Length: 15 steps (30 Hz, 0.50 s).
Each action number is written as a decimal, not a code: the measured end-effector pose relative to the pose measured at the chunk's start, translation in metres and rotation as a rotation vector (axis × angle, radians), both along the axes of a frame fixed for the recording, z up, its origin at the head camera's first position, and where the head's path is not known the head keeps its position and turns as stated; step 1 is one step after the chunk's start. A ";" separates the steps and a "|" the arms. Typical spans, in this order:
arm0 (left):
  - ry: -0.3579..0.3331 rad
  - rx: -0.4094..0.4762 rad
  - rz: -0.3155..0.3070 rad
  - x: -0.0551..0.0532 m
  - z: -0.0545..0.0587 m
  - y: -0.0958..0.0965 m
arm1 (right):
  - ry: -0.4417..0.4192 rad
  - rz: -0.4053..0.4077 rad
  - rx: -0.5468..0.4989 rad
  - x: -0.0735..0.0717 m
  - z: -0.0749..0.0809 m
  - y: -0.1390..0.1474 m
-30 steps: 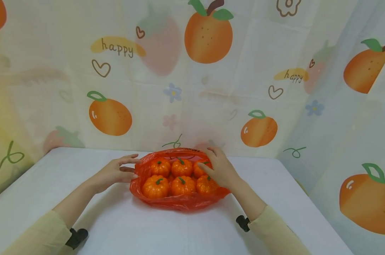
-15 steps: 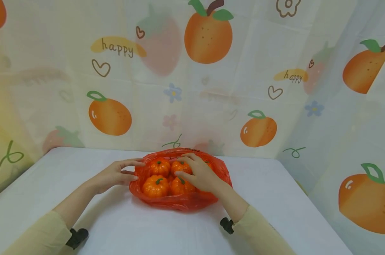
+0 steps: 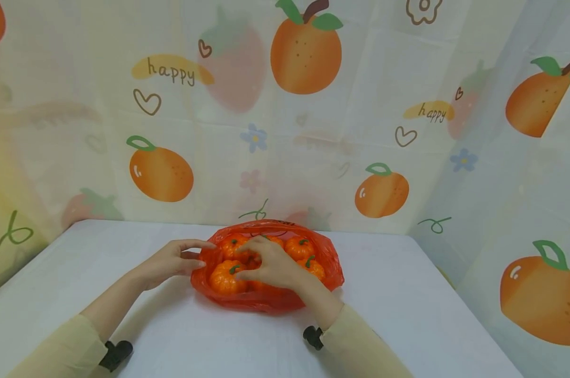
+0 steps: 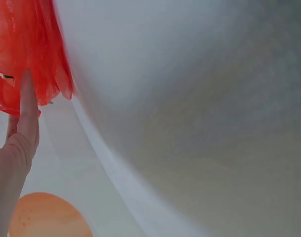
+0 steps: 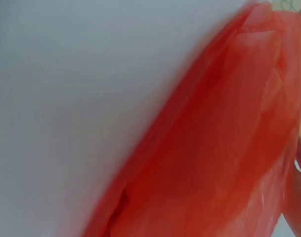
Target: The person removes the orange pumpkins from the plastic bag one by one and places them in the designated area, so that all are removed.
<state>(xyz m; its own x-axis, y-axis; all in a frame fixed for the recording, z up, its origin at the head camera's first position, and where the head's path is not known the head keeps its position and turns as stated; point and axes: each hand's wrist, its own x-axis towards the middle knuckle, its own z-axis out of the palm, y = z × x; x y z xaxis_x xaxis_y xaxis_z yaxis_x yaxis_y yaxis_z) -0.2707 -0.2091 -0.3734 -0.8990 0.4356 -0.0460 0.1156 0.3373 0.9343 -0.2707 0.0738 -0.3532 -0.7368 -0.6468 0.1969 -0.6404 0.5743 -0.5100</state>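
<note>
A red plastic bag lies with its mouth spread wide, holding several small orange pumpkins with green stems. My left hand is at the bag's left edge, fingers fairly straight; in the left wrist view, a finger lies against the red film. Over the pumpkins reaches my right hand, its thumb and fingers spread apart around the front-left pumpkin. Part of the middle pumpkins is hidden under that hand. Two pumpkins on the right, one behind and one in front, show plainly.
The bag rests on a white-covered table. Behind it hangs a pale curtain printed with oranges, strawberries and flowers. A black wrist camera is strapped near each sleeve cuff, left and right.
My right hand has moved left from the bag's right rim, across the pumpkins to the front-left one, uncovering the right pumpkins. My left hand has stayed nearly still at the bag's left edge.
</note>
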 end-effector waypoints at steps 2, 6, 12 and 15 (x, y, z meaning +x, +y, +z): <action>0.000 0.003 -0.004 -0.001 -0.001 -0.001 | -0.015 0.000 0.003 -0.001 -0.002 -0.003; 0.002 0.010 -0.011 -0.001 -0.002 -0.001 | -0.039 -0.020 0.021 -0.003 -0.005 -0.010; 0.015 0.011 0.001 -0.001 -0.003 0.000 | -0.077 -0.049 0.065 -0.004 -0.008 -0.016; 0.018 0.005 0.010 -0.001 -0.002 0.000 | -0.074 -0.043 0.082 -0.004 -0.008 -0.017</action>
<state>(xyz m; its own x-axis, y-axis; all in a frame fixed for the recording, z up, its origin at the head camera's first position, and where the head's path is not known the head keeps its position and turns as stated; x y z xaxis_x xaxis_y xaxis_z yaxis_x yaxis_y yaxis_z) -0.2716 -0.2091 -0.3758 -0.9038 0.4271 -0.0271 0.1295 0.3335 0.9338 -0.2749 0.0563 -0.3616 -0.7749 -0.6259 0.0887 -0.5767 0.6424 -0.5048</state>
